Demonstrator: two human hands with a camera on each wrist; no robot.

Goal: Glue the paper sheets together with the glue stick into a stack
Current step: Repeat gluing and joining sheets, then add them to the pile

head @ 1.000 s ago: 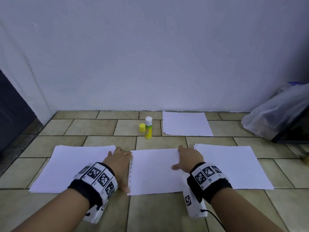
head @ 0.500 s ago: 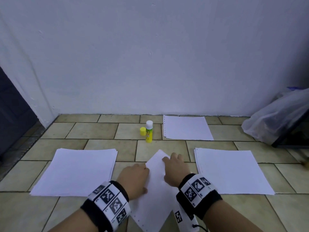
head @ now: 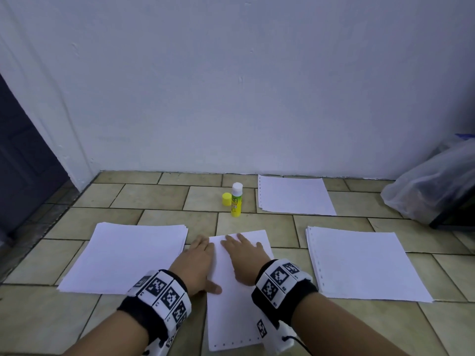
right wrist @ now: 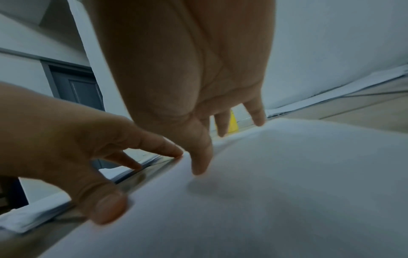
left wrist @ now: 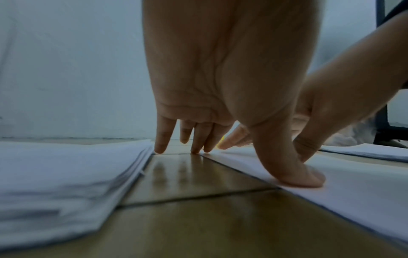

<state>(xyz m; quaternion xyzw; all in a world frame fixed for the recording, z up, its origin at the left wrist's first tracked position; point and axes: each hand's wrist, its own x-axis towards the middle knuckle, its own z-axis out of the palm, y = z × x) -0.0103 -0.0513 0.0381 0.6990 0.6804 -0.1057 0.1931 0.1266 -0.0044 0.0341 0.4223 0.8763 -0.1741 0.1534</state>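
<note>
1. While both hands lay on it, a single sheet rested flat on the tiled floor, its long side running away from the person and its punched edge nearest them.
2. The left hand sat at the sheet's left edge with straight, spread fingers; its thumb pressed down on the paper's margin while the fingertips touched the tile just beside the sheet, grasping nothing.
3. The right hand lay palm-down on the upper half of the sheet, fingers extended and relaxed, nothing clasped in it.
4. In the right wrist view the same sheet filled the lower frame, blurred, with the right fingertips resting on it.
5. A left pile of paper lay just beside the left hand, its edges slightly fanned.
6. A right pile of paper lay apart from the sheet, holes along its left edge.
7. A far pile of paper lay near the white wall.
8. The glue stick stood upright between the far pile and its yellow cap, which sat on the floor just beside it.
9. A clear plastic bag slumped at the far right.
</note>
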